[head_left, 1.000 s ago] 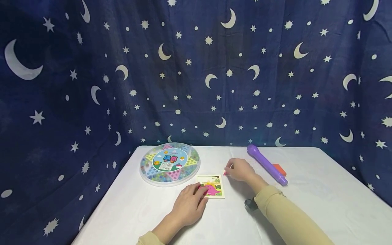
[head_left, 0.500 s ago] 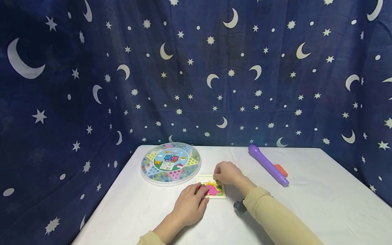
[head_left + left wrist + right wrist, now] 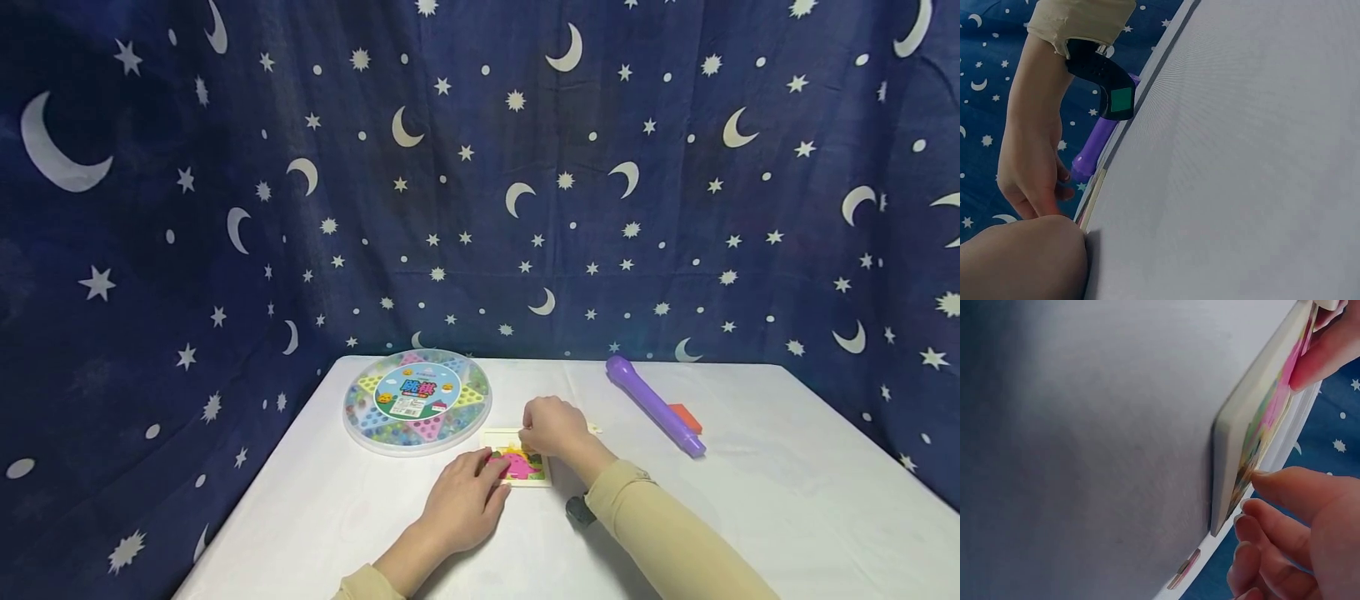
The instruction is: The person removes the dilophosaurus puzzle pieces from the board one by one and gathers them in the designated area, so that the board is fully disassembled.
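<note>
A small framed picture puzzle (image 3: 542, 478) with a pink dinosaur lies flat on the white table. My left hand (image 3: 467, 500) rests its fingers on the puzzle's left side, fingers fairly straight. Over the upper right corner is my right hand (image 3: 557, 429). In the right wrist view, the right thumb (image 3: 1291, 487) touches the picture near the frame's edge, while the other fingers curl beside that edge. Whether a puzzle piece is held under them I cannot tell. One loose puzzle piece (image 3: 1184, 569) lies on the table beyond the frame, partly behind the right hand in the head view.
A round Chinese checkers box (image 3: 480, 417) with coloured marbles lies back left of the puzzle. To the right, a purple microphone-shaped toy (image 3: 656, 407) lies beside an orange block (image 3: 686, 417). A dark blue curtain (image 3: 480, 208) with moons and stars surrounds the table (image 3: 750, 500).
My right hand has moved left from beside the puzzle, where a small pink piece showed at its fingertips, onto the upper right corner. The left hand has stayed in place.
</note>
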A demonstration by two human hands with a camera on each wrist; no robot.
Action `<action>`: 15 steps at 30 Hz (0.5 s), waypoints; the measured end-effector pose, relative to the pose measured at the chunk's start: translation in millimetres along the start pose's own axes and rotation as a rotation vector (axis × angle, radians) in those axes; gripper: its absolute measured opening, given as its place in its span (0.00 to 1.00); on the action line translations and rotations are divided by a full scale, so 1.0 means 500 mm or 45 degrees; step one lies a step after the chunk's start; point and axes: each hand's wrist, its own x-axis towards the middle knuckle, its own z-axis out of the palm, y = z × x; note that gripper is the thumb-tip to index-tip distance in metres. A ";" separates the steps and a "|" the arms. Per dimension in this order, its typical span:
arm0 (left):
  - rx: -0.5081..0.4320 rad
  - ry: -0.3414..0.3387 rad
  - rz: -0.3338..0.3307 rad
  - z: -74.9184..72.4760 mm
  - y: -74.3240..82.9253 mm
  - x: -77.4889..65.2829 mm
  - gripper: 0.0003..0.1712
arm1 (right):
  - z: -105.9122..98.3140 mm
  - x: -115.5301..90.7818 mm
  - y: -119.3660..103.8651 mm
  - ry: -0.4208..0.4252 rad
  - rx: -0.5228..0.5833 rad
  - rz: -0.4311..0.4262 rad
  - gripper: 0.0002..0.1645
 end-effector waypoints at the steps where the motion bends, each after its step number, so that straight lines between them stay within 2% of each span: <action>1: 0.001 -0.001 -0.002 0.000 0.000 0.000 0.23 | 0.000 0.000 -0.001 0.000 -0.001 -0.004 0.08; 11: 0.003 -0.015 -0.012 0.000 0.002 0.000 0.24 | 0.002 0.005 0.012 -0.042 0.054 -0.009 0.05; 15: 0.007 -0.013 -0.014 -0.001 0.002 0.000 0.24 | -0.007 0.007 0.020 -0.051 0.104 -0.047 0.05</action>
